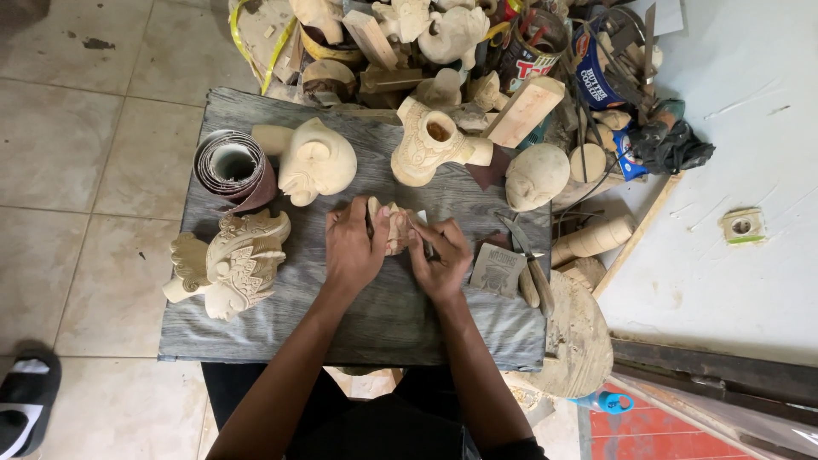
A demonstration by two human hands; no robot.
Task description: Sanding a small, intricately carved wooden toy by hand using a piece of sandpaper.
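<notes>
- The left hand (354, 247) lies on the grey bench (341, 324) with its grip closed round the left side of a small pale carving (394, 227), fingers curled over the top edge
- The right hand (440, 260) meets the carving from the other side; its grip is clenched on a thin dark tool (423, 236) whose tip rests against the wood
- The carving sits near the middle of the bench, pressed between both hands and touching the board
- Far side of the bench, left: a roll of sandpaper (232, 168) on its side, and just right of it a smooth wooden head (315, 162)
- Near left corner: a finely carved winged figure (232, 262) lying flat, well apart from the hands
- Behind the carving stands a carved hollow piece (430, 145) with an open hole at the top; right of it a plain round head (537, 175) at the bench edge
- Just right of the right hand lie a square of sandpaper (498, 270) and a knife (524, 251) with a wooden handle
- A round wood block (579, 341) sits by the right corner of the bench
- A heap of blanks, cans and cords (477, 43) crowds the floor beyond the bench
- A dark sandal (25, 396) rests on the tiles at lower left
</notes>
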